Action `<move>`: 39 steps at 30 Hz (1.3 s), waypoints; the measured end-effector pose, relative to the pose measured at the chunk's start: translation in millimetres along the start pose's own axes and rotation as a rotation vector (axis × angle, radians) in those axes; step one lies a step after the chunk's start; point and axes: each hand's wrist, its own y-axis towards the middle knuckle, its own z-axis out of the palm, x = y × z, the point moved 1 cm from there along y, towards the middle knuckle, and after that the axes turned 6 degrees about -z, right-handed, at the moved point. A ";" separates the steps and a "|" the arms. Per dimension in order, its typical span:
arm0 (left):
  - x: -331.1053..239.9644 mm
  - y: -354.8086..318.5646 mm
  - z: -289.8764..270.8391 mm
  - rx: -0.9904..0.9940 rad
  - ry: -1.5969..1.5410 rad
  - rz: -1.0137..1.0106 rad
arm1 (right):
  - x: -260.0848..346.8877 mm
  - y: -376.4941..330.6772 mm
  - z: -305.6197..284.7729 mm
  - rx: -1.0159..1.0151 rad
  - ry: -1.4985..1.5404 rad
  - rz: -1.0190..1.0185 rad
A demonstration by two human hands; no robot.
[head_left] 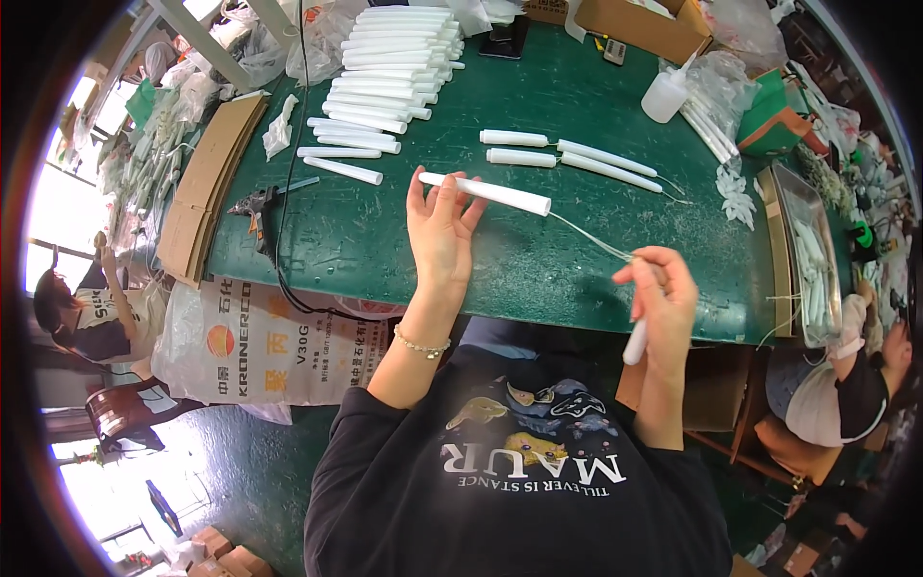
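My left hand (pixel 442 226) is closed around the narrow end of a white tapered tube (pixel 510 196), held slantwise above the green table. Thin pale cords (pixel 588 236) run from the tube's wide end to my right hand (pixel 665 298), whose fingers pinch them. A second white stick (pixel 635 343) sticks out below my right palm; the rest of it is hidden by the hand. Beyond my hands lie short white tubes (pixel 520 157) beside longer white sticks (pixel 609 165) with thin cords at their ends. A large pile of white tubes (pixel 394 62) rests at the back left.
On the green table (pixel 433 264), a glue gun (pixel 256 207) with a dark cable lies at the left edge near cardboard (pixel 207 192). A white squeeze bottle (pixel 667 94) stands back right. A metal tray (pixel 798 192) is at the right, near another person's arm (pixel 851 327).
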 end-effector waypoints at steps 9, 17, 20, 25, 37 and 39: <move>6.2 -18.6 25.3 0.056 0.023 0.043 | -18.5 7.6 26.3 0.169 0.321 0.104; -1.3 -23.4 29.8 0.091 -0.025 0.032 | -29.7 9.3 24.8 0.132 0.415 0.149; -1.7 -26.2 34.6 0.112 -0.033 0.071 | -31.7 9.9 25.1 0.141 0.441 0.159; -3.2 -31.7 49.9 0.136 -0.066 0.137 | -37.1 12.3 21.2 0.126 0.590 0.175; -8.7 -23.3 65.6 0.271 -0.307 0.288 | -34.9 -5.0 38.7 0.225 0.737 0.359; -7.6 -21.9 64.8 0.258 -0.270 0.299 | -36.1 -6.0 39.3 0.221 0.731 0.361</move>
